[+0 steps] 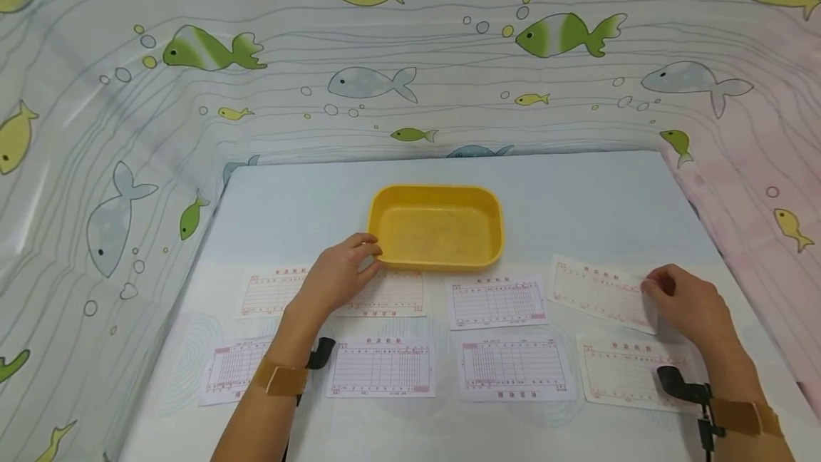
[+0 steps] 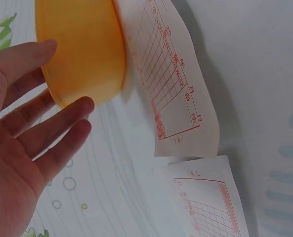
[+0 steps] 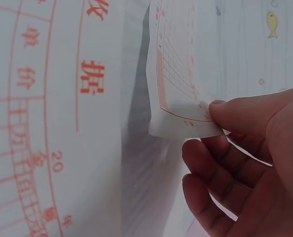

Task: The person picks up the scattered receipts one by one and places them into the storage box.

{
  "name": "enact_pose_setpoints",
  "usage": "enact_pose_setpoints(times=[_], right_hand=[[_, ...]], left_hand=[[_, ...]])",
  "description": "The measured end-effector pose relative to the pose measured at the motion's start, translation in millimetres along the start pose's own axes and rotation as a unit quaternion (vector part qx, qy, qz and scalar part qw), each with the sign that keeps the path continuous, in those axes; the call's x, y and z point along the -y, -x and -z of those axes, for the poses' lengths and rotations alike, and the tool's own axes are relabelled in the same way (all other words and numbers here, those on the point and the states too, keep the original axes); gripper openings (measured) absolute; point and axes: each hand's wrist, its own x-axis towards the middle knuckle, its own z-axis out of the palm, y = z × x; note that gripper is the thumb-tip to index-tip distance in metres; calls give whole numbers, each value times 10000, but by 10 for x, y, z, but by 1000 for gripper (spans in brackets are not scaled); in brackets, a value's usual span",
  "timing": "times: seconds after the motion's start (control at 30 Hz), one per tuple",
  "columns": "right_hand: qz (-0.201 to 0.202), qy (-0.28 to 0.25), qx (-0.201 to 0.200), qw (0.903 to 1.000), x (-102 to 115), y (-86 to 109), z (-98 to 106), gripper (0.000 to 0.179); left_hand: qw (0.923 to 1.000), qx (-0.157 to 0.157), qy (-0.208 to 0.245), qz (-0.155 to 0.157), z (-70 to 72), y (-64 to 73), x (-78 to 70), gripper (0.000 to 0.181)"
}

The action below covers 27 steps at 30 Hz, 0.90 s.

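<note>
Leaning in from the lower left in the head view, my left forearm slants up and rightward, and my left fingers (image 1: 362,239) reach the near left part of the rim of the yellow tray (image 1: 436,264). My right forearm comes from the lower right and tilts inward, palm side turned down and left; my right fingers (image 1: 667,278) pinch the right end of a red-printed slip (image 1: 599,294). That slip is the rightmost of the far row on the pale surface (image 1: 545,212), right of the tray and nearer me. Its long axis slants, left end farther off, right end closer to me, with its heading along the far edge. The tray lies lengthwise left to right.

In the left wrist view, my left fingers are spread and only slightly bent, palm showing, at the tray's edge; I cannot tell how firmly they touch.

In the right wrist view, my thumb presses one corner of the slip against a finger, the gap closed to paper thickness. My other fingers curl beneath. The slip's long axis runs up the frame, its pinched end bending up off the surface.
</note>
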Motion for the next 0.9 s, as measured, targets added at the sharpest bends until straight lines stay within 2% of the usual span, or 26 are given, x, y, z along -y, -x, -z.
enact_pose_setpoints(times=[0.27,0.53,0.9], right_hand=[[253,-267,-132,9992,-26,-9,16,40],[580,-382,-295,9971,-68,21,60,39],[592,-616,-366,9957,-44,30,106,39]], left_hand=[[9998,-8,-176,-64,6,-15,-3,26],[9995,120,-276,92,2,-26,-19,26],[9992,100,-346,150,27,-9,-41,26]])
